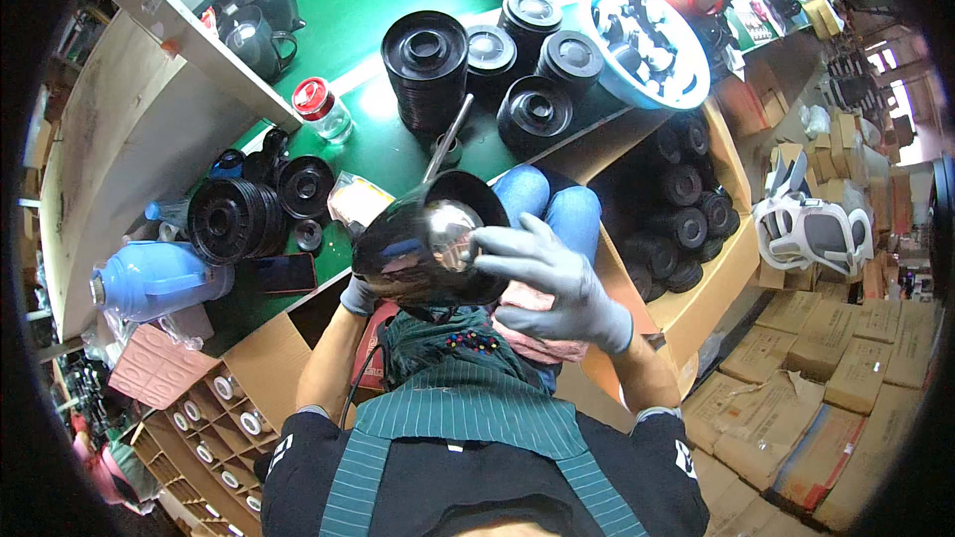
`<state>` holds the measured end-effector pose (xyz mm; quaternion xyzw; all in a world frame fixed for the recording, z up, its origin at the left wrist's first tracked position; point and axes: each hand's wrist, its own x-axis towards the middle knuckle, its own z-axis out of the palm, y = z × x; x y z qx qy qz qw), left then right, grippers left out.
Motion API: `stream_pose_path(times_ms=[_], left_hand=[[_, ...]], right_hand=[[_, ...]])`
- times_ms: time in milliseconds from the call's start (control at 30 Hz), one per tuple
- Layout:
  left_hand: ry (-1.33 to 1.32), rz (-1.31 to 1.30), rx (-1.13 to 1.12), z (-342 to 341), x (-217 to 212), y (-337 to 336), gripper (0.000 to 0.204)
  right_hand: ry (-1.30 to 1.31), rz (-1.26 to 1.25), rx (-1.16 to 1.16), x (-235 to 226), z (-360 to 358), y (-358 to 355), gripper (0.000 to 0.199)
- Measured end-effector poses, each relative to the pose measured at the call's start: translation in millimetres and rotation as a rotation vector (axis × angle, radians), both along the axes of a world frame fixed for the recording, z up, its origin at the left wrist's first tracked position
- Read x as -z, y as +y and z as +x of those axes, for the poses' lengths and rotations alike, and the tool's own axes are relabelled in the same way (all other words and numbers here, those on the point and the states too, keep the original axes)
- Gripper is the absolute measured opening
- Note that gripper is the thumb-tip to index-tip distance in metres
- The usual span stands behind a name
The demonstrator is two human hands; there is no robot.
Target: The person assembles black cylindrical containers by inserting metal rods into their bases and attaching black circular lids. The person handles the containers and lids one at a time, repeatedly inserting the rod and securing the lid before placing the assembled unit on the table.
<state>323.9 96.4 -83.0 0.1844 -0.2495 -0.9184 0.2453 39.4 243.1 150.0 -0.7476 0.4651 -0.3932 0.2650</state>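
Observation:
In front of my lap a glossy black jug body (393, 254) lies tilted, its round opening facing right. A shiny silver rounded piece (451, 234) shows inside that opening. My left hand (358, 296), in a grey glove, is closed around the jug's left side, and the jug covers most of its fingers. My right hand (562, 283), also gloved in grey, has its fingers spread at the opening. Its fingertips are close to the silver piece; whether they touch it I cannot tell. A thin metal rod (450, 137) rises from the bench just beyond the jug.
Stacked black lids (426, 45) stand on the green bench (343, 0). To their right is a light-blue basin (686, 89) of small parts. A red-capped glass jar (323, 109) and a blue flask (164, 280) are left. An open carton (731, 164) of black parts stands right.

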Motion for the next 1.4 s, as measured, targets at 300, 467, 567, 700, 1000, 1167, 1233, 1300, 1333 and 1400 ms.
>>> stream_pose_path(times_ms=[300,467,567,700,1000,1167,1233,1300,1333,1400], left_hand=[[-0.052,0.017,-0.022,6.4,3.1,-6.4,0.058],[-0.074,0.024,-0.02,10.3,3.7,-12.1,0.059],[-0.089,0.029,-0.036,16.5,5.7,-9.5,0.059],[-0.094,0.013,-0.016,12.6,6.9,-7.2,0.06],[-0.071,-0.032,0.095,-27.9,2.6,5.0,0.061],[-0.074,-0.068,0.149,-48.3,-7.7,11.3,0.062],[-0.075,-0.073,0.17,-55.8,-8.8,14.2,0.063],[-0.081,-0.08,0.188,-61.4,-10.5,16.2,0.063],[-0.08,-0.082,0.195,-64.6,-11.4,17.1,0.063],[-0.081,-0.082,0.203,-68.5,-12.9,19.3,0.064]], right_hand=[[0.052,0.091,0.698,72.7,-63.1,-276.4,0.036],[0.782,-0.034,0.579,107.2,-78.8,-308.4,0.025],[0.244,-0.196,0.776,80.9,-52.2,-274.3,0.027],[-0.462,-0.159,0.722,2.2,-12.8,-154.8,0.041],[-0.258,-0.299,0.332,32.0,-7.8,-11.4,0.056],[-0.291,-0.311,0.371,34.8,-14.9,31.3,0.048],[-0.31,-0.314,0.438,37.5,-17.3,45.3,0.045],[-0.453,-0.313,0.496,40.8,-20.9,57.3,0.042],[-0.501,-0.323,0.514,41.8,-21.6,62.1,0.041],[-0.507,-0.341,0.524,39.2,-21.6,70.3,0.039]])
